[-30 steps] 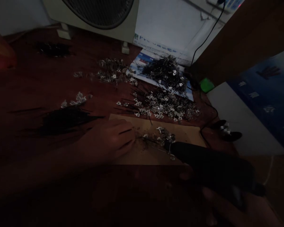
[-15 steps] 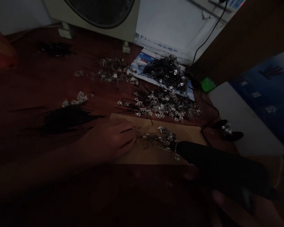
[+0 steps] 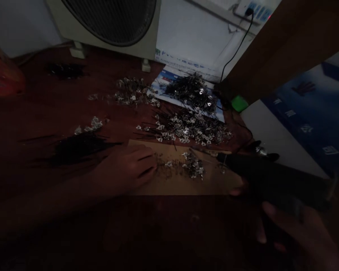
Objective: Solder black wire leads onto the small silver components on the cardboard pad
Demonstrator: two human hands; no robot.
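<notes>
My right hand (image 3: 296,226) is wrapped around the handle of a black glue gun (image 3: 265,177). Its nozzle points left over a brown cardboard sheet (image 3: 147,188). At the sheet's left end my left hand (image 3: 130,165) is closed, its fingertips partly hidden, on what looks like a thin dark stem. A small shiny clear piece (image 3: 168,164) shows just beyond those fingers. Between the hand and the nozzle lies a small heap of clear flower-like pieces (image 3: 194,165) on the cardboard. A bundle of dark stems (image 3: 79,146) lies behind my left wrist.
Beyond the cardboard lie piles of stems with shiny tips (image 3: 189,126), some on a blue and white printed sheet (image 3: 158,88). Loose clear pieces (image 3: 132,94) are to their left. A fan unit (image 3: 101,49) stands behind. A green object (image 3: 239,103), cable and blue box (image 3: 305,109) are right.
The glue gun has moved right, its nozzle drawing away from the left hand and the clear pieces. The left hand stays almost in place; the view has shifted slightly.
</notes>
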